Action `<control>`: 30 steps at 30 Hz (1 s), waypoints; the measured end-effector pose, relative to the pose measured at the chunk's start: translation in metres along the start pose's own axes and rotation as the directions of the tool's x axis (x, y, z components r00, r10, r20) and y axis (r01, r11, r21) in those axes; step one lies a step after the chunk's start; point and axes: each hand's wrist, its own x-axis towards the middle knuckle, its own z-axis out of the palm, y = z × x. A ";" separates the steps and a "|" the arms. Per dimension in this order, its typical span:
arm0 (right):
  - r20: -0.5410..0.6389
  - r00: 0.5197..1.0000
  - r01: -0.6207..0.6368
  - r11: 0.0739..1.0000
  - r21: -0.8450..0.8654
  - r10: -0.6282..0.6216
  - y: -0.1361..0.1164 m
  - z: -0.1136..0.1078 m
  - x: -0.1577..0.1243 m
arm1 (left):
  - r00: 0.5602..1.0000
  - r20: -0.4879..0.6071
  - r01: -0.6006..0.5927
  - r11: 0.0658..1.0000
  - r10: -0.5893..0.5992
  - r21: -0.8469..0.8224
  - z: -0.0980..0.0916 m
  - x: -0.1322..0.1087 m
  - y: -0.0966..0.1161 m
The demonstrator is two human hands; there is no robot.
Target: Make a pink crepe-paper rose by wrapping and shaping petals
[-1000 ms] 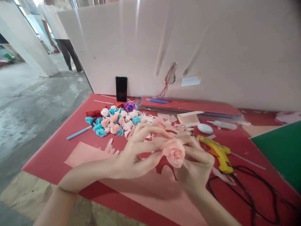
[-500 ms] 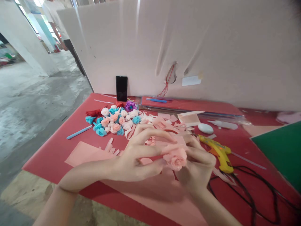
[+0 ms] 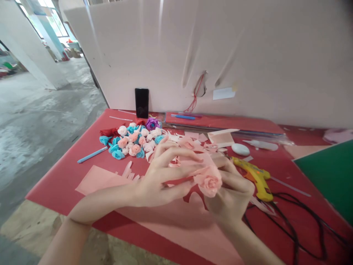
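A pink paper rose [image 3: 209, 183] with layered petals is held up between both hands, above the table. My right hand [image 3: 233, 184] is closed around it from behind and below; some of those fingers are hidden by the flower. From the left, my left hand [image 3: 165, 175] reaches to the rose, its fingertips pinching an outer petal. Beneath the hands lies a large pink paper sheet [image 3: 176, 228] with cut-out edges. Pink paper scraps [image 3: 190, 141] are scattered just beyond.
Finished paper flowers [image 3: 134, 138] in pink, blue, white, red and purple are heaped at the back left. A yellow glue gun [image 3: 255, 176] with a black cord [image 3: 292, 221] lies on the right. A phone [image 3: 141, 103] leans on the white panel; a blue pen [image 3: 92, 154] lies left.
The rose has turned slightly and moved a little right and up in my hands. My left fingers have shifted along its outer petal. A person in the background has gone from view.
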 end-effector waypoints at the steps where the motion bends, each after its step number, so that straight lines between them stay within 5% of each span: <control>1: -0.005 1.000 0.007 1.000 0.005 -0.007 0.000 0.000 0.000 | 1.000 -0.004 -0.005 1.000 0.005 0.002 0.001 -0.001 -0.001; 18: 0.028 0.996 0.079 0.997 0.005 -0.079 -0.002 0.001 0.001 | 1.000 0.020 0.016 1.000 -0.017 0.010 -0.008 -0.001 0.003; 30: 0.088 0.996 0.027 1.000 -0.016 -0.025 -0.007 -0.004 0.002 | 0.992 -0.006 0.127 0.980 -0.129 -0.156 -0.005 0.002 0.008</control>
